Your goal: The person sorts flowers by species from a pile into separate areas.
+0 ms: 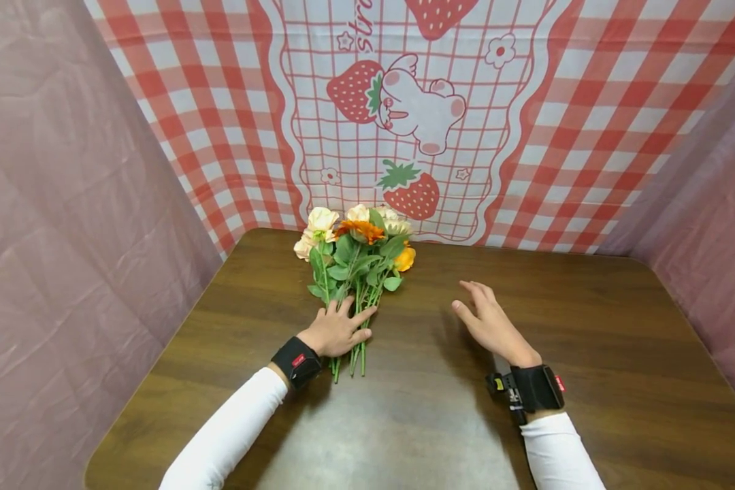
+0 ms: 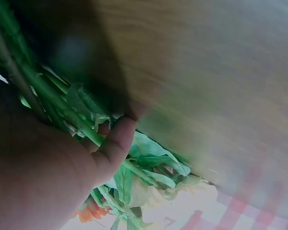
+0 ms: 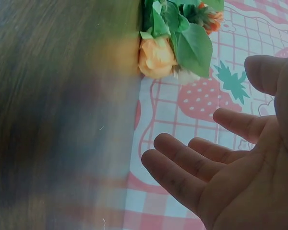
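Note:
A bunch of flowers (image 1: 361, 262) lies on the table, blooms toward the back and green stems toward the front. Cream, white, orange and yellow blooms show among the leaves. My left hand (image 1: 337, 330) rests across the stems from above, its fingers spread. Close up in the left wrist view, the thumb (image 2: 116, 143) lies against the green stems (image 2: 53, 96), while the other fingers are mostly hidden. Right of the bunch, my right hand (image 1: 493, 327) hovers over the table with nothing in it. The right wrist view shows its fingers (image 3: 177, 177) extended, apart from the yellow-orange bloom (image 3: 156, 57).
The brown wooden table (image 1: 404, 422) has rounded corners. Behind it hangs a red-and-white checked cloth (image 1: 588, 150) with strawberry prints, close to the blooms. Pinkish curtains (image 1: 55, 238) hang at both sides.

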{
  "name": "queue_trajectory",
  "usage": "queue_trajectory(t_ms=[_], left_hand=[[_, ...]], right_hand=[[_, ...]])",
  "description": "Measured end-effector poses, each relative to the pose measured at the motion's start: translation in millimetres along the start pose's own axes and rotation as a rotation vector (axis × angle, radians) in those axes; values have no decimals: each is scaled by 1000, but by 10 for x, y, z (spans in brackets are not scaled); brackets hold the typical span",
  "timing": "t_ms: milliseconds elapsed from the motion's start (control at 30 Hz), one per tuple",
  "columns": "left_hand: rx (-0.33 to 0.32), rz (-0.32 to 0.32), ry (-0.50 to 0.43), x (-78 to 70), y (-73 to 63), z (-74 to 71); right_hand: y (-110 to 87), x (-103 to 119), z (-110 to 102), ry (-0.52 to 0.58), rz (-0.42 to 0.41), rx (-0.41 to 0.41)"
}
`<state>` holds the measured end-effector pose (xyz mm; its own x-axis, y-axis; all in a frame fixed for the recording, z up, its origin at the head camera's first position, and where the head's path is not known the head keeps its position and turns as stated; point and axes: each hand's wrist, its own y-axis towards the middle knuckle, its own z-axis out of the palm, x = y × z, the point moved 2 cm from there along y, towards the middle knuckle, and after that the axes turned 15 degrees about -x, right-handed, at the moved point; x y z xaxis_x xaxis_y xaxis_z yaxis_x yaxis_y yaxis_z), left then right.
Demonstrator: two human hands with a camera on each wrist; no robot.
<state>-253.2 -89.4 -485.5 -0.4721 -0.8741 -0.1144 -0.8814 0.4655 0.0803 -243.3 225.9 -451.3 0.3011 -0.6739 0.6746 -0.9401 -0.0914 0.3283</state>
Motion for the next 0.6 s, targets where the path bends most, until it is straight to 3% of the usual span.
queue_trajectory(t_ms=[600], left_hand=[[-41, -7, -43, 306, -180, -37]], right_hand=[[-13, 57, -28, 9, -19, -7]])
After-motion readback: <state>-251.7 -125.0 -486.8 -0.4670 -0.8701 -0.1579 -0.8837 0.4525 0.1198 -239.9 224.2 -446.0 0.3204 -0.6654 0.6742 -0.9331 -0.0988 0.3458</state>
